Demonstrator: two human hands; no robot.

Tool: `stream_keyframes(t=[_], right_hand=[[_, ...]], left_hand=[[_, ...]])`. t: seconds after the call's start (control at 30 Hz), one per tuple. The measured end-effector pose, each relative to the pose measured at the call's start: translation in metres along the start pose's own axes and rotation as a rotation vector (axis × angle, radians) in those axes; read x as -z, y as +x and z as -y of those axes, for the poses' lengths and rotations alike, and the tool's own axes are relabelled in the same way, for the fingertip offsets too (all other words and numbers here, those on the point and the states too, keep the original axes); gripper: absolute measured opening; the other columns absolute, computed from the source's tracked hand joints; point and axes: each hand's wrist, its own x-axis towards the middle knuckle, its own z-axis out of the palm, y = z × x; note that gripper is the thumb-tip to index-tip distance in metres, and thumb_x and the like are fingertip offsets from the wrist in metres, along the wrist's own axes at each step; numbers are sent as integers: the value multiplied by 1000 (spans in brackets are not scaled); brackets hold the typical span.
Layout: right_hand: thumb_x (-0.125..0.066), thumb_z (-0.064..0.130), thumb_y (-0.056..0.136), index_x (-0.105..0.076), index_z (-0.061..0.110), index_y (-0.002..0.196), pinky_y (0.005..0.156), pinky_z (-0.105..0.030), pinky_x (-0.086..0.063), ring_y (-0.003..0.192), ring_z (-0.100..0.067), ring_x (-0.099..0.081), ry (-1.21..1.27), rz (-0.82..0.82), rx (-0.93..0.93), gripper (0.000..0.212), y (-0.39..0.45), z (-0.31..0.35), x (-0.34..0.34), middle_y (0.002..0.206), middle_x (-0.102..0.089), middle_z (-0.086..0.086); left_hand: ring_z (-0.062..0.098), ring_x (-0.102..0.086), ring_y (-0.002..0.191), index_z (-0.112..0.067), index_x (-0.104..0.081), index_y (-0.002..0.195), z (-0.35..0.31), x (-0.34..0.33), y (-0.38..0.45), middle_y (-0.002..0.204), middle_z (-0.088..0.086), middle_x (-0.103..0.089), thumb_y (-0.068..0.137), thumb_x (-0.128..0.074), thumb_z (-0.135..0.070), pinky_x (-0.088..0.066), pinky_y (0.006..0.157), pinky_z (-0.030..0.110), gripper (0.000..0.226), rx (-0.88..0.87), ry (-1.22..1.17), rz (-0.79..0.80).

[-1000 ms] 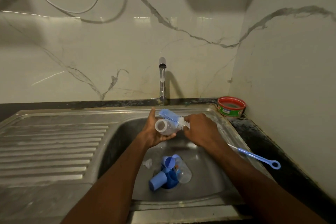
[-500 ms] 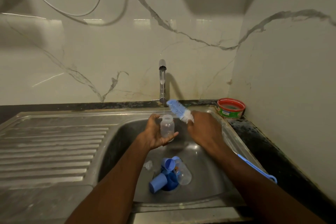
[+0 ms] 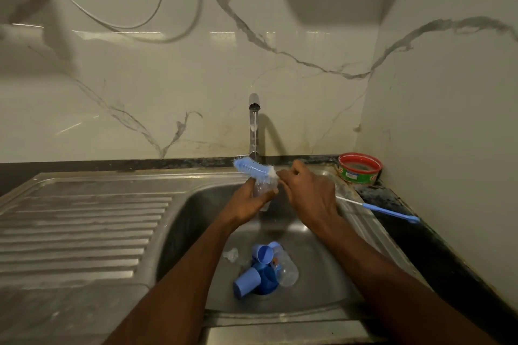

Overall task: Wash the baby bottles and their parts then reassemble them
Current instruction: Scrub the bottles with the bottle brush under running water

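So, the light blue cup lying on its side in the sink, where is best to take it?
Grip the cup across its round body from above, fingers on both sides. It lies on its side, open end toward the camera, its far end against the other blue parts.

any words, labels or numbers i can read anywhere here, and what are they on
None can be read.
Red and green tub: it has a label with a white patch, too small and blurred to read.
Clear bottle in the sink: a small coloured print near its neck, too blurred to read.
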Motion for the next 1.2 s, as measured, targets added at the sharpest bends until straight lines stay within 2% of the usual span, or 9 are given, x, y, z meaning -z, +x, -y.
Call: stream_keyframes(t=[0.17,0.3,0.4,0.5,0.6,0.7,0.87,1.03,1.2], right_hand=[[-64,34,95,-66,35,118,62,-29,-39,87,-14,-61,43,24,-21,22,-5,-16,3,105,-58,10],[-64,32,93,-66,35,117,65,-29,-40,95,-19,-63,58,11,-89,24,-7,-19,5,108,-59,10],[-62,35,94,-65,33,117,67,-33,-49,88,-19,-61,123,31,-47,22,-2,-2,2,107,-56,7],[-62,35,94,-64,32,115,67,-35,-51,86,-20,-63,106,8,-50,21,3,6,1,105,-56,6],[-61,31,94,-65,33,114,70,-36,-52,91,-21,-65,115,2,-100,21,-1,-9,3,106,-61,7],[-62,32,93,-67,35,112,71,-38,-54,90,-17,-64,109,5,-112,20,-11,-23,4,101,-63,10],[-62,32,96,-64,30,117,71,-37,-52,91,-20,-63,124,30,-56,22,-1,2,4,110,-58,5],[-62,28,95,-63,33,118,66,-33,-41,93,-23,-65,42,45,-104,24,2,-3,5,109,-59,5],[-63,34,91,-67,35,114,71,-34,-51,94,-20,-66,109,57,-90,24,-12,-23,8,103,-66,8]], left_hand=[[5,-59,110,-24,-50,140,6,8,4,130,-6,-61,91,-70,-42,-48,84,18,56,-8,6,-50],[11,-67,105,-22,-54,133,11,4,8,122,-1,-66,74,-79,-62,-57,85,27,75,14,20,-97],[11,-66,106,-17,-60,126,12,-5,9,119,2,-67,88,-76,-37,-55,92,30,46,-126,202,41],[15,-66,104,-16,-61,117,9,-10,9,117,5,-68,92,-72,-26,-55,94,39,29,-144,216,1],[17,-69,94,-21,-58,126,4,0,9,115,5,-69,92,-73,-32,-59,83,35,39,13,82,-179],[16,-68,93,-25,-56,126,7,16,1,112,-1,-67,88,-77,-32,-57,73,28,44,68,49,-153],[9,-59,102,-20,-54,134,0,-7,6,122,0,-62,97,-65,-38,-48,86,20,43,244,280,-208],[18,-59,111,-21,-40,147,4,4,-3,136,7,-56,99,-59,-38,-55,89,35,54,80,-1,-57],[13,-60,105,-18,-45,133,10,10,7,119,-7,-55,84,-77,-48,-53,83,28,65,22,198,-138]])
